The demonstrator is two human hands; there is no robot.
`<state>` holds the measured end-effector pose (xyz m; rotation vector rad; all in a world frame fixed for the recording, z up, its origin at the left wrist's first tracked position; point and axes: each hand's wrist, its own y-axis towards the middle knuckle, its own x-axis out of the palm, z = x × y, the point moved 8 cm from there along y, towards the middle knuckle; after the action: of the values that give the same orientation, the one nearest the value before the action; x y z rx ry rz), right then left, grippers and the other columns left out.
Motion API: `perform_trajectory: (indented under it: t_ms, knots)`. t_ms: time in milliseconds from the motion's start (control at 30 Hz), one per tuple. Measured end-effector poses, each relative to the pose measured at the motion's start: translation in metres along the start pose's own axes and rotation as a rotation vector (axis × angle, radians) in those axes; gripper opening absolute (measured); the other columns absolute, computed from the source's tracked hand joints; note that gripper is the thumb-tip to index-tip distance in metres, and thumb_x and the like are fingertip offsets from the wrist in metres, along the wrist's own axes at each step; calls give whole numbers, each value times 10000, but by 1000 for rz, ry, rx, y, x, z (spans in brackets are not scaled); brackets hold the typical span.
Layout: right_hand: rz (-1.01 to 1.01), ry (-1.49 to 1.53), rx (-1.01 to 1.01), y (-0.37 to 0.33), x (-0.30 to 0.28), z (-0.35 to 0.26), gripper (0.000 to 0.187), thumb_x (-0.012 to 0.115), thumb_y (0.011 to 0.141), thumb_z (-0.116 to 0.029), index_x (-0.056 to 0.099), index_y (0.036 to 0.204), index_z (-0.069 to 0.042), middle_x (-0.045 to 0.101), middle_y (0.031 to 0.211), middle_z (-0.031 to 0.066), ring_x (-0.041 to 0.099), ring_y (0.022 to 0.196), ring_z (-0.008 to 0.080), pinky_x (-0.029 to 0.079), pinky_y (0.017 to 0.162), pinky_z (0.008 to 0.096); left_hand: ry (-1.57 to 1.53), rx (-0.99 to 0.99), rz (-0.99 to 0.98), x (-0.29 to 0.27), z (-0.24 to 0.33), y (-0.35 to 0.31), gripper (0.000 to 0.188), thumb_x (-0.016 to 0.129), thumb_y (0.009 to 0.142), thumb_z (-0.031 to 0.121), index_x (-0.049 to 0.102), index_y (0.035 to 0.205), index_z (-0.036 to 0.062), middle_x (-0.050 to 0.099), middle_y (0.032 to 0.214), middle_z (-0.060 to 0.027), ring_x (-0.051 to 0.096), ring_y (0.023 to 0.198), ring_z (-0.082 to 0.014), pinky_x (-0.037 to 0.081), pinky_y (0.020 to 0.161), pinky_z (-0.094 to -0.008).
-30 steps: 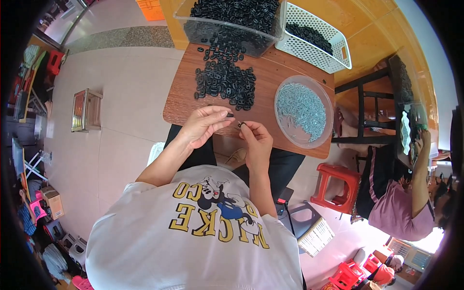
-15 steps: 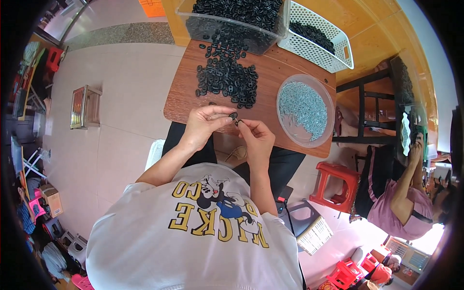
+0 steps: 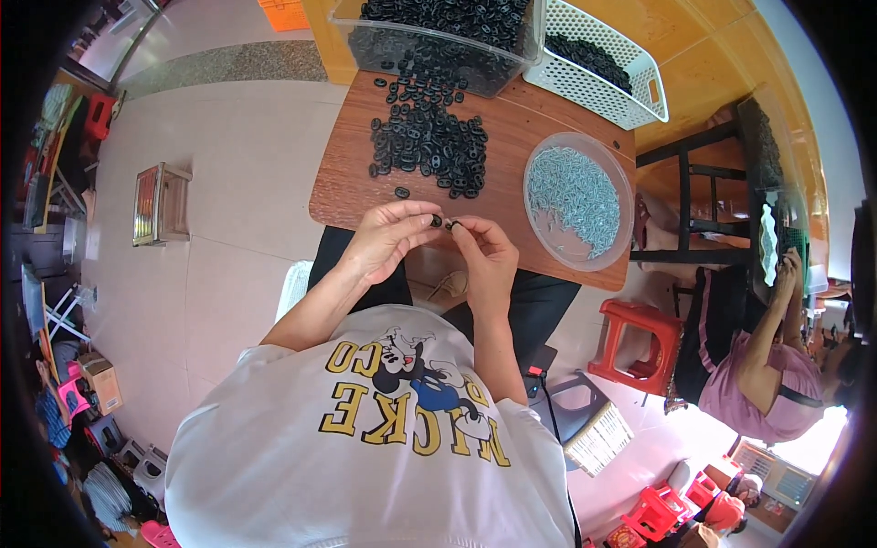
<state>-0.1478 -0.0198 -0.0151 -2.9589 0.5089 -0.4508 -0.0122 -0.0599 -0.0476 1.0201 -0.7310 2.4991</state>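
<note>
Over the table's near edge, my left hand (image 3: 388, 241) pinches a small black oval piece (image 3: 437, 221) between thumb and fingers. My right hand (image 3: 488, 258) is closed in a pinch just beside it, the fingertips nearly meeting those of the left. A tiny dark thing shows at the right fingertips, too small to name. Beyond my hands lies a heap of black oval two-holed pieces (image 3: 429, 142) on the brown table (image 3: 343, 173). One loose black piece (image 3: 402, 193) lies close to my left hand. Right of the hands stands a round clear tub (image 3: 531, 224) of small silvery screws (image 3: 575, 196).
A clear plastic bin (image 3: 393, 57) full of black pieces stands at the table's far side, with a white perforated basket (image 3: 630, 108) beside it. A red stool (image 3: 630, 352) is at the right. Another person (image 3: 763, 384) sits working farther right.
My fingertips have shifted slightly, and the black piece in my left hand is turned differently. The right hand stays close beside it. The round tub appears slightly higher in the view.
</note>
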Motion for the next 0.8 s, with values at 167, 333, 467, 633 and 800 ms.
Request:
perform_trajectory:
  t_ms: [167, 333, 467, 633, 800]
  knots:
    - [-2, 17, -6, -2, 2, -2, 86, 639, 830, -24, 650, 911, 1, 630, 805, 8, 560, 701, 62, 455, 637, 191, 9, 74, -33, 4, 8, 0, 214, 532, 887, -2, 584, 1094, -1, 627, 1027, -122, 627, 923, -201, 535, 827, -315]
    - [24, -72, 21, 0, -2, 4, 105, 654, 808, -16, 645, 906, 19, 633, 813, 25, 540, 667, 62, 434, 623, 180, 120, 135, -14, -5, 15, 2, 187, 537, 888, 6, 590, 1067, -3, 618, 1061, -134, 626, 930, -199, 524, 840, -292]
    - [22, -115, 46, 2, -2, 7, 103, 655, 805, -13, 649, 903, 19, 631, 800, 21, 543, 664, 63, 439, 624, 179, 82, 85, -10, -1, 14, 0, 249, 539, 888, 5, 568, 1133, -23, 602, 1105, -151, 615, 965, -200, 510, 863, -282]
    - [13, -115, 52, 3, -1, 8, 147, 658, 803, -13, 657, 944, 27, 643, 801, 31, 561, 683, 66, 451, 624, 184, 75, 41, 8, -2, 10, -1, 320, 532, 890, -4, 523, 1207, -42, 600, 1103, -149, 610, 983, -202, 512, 855, -276]
    - [-10, -156, 21, 2, -1, 7, 155, 653, 815, -28, 661, 959, 29, 659, 808, 40, 582, 701, 69, 456, 637, 186, 150, 69, 19, 0, 12, 0, 266, 571, 865, -13, 560, 1127, -56, 625, 1004, -136, 636, 904, -185, 534, 785, -264]
